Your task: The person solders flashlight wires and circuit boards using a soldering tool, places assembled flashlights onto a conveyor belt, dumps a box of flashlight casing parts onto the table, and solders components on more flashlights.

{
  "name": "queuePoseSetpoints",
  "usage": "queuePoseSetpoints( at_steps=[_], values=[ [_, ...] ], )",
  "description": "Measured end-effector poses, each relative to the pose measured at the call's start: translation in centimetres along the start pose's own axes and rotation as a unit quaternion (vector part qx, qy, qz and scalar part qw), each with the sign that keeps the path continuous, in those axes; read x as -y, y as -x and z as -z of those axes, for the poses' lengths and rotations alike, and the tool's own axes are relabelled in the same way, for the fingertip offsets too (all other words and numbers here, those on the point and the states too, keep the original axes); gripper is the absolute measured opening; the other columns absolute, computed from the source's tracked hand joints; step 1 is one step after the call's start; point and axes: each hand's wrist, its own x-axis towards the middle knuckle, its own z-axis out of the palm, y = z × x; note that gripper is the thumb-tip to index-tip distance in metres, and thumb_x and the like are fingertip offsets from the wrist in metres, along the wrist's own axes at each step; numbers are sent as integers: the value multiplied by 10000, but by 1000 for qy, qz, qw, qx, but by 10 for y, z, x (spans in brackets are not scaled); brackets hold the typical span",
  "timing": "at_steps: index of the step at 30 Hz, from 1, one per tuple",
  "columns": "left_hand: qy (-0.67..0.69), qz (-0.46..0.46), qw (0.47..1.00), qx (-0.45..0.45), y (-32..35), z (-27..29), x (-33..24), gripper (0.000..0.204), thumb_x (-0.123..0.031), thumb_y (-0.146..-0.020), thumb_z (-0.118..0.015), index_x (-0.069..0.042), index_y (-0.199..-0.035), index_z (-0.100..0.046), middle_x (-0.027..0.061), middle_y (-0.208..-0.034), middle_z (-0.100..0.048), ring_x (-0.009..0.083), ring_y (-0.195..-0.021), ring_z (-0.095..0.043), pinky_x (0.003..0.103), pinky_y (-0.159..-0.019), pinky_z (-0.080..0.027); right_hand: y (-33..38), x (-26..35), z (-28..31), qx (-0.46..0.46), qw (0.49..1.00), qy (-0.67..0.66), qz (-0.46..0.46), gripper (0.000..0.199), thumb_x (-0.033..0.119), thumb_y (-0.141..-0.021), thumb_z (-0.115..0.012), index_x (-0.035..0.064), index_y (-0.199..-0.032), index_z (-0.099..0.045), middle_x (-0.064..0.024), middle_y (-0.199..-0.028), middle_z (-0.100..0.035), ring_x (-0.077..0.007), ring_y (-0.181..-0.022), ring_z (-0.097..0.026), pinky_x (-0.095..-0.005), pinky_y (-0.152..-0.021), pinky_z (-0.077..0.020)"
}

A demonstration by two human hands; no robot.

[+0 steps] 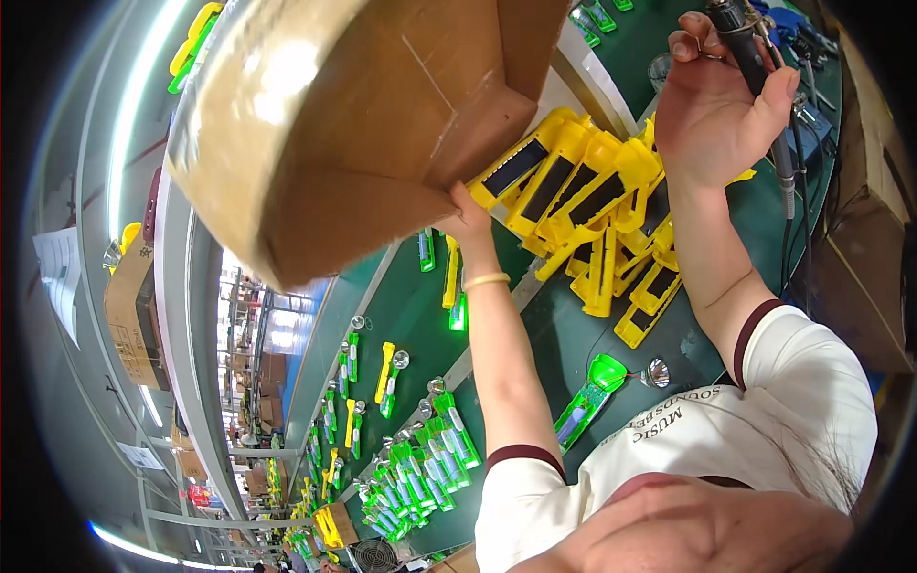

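My left hand [466, 218] grips the lower edge of a large brown cardboard box [373, 134], which is tilted with its open side toward the table. Beside that edge lies a heap of yellow plastic housings [597, 191] with dark rectangular panels, piled loosely on the green table. My right hand [721, 119] is raised at the far right, palm showing, its thumb and fingers apart. Next to its fingers and thumb is a black-handled corded tool [740, 43]; I see no grip on it. A green light housing with a circuit board [587, 401] lies near my body, wired to a small reflector [655, 373].
Rows of green light assemblies [420, 477] with silver reflectors cover the table's left part. Loose yellow pieces [385, 372] lie among them. A cardboard box [855, 253] stands at the right edge. A metal rail [191, 286] and shelving run along the left.
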Motion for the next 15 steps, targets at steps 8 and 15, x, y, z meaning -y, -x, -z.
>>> queuePoseSetpoints(
  at_steps=[8,15],
  values=[
    [28,-35,997,-65,-38,11,-12,678,-101,-792,-533,49,-1340,-163,210,-1321,-267,332,-1214,-302,422,-1026,-230,4,7,-26,-70,993,-69,-66,421,411,-914,-442,23,-821,-576,-97,-756,-562,-232,-766,-533,-289,-621,-417],
    [65,62,983,-161,-47,137,-67,820,-328,-858,-576,13,-1386,-49,187,-1408,-182,277,-1231,-305,408,-1030,-288,8,18,-28,8,997,-36,-67,352,390,-903,-474,54,-875,-575,-128,-793,-571,-222,-757,-542,-283,-625,-418]
  ],
)
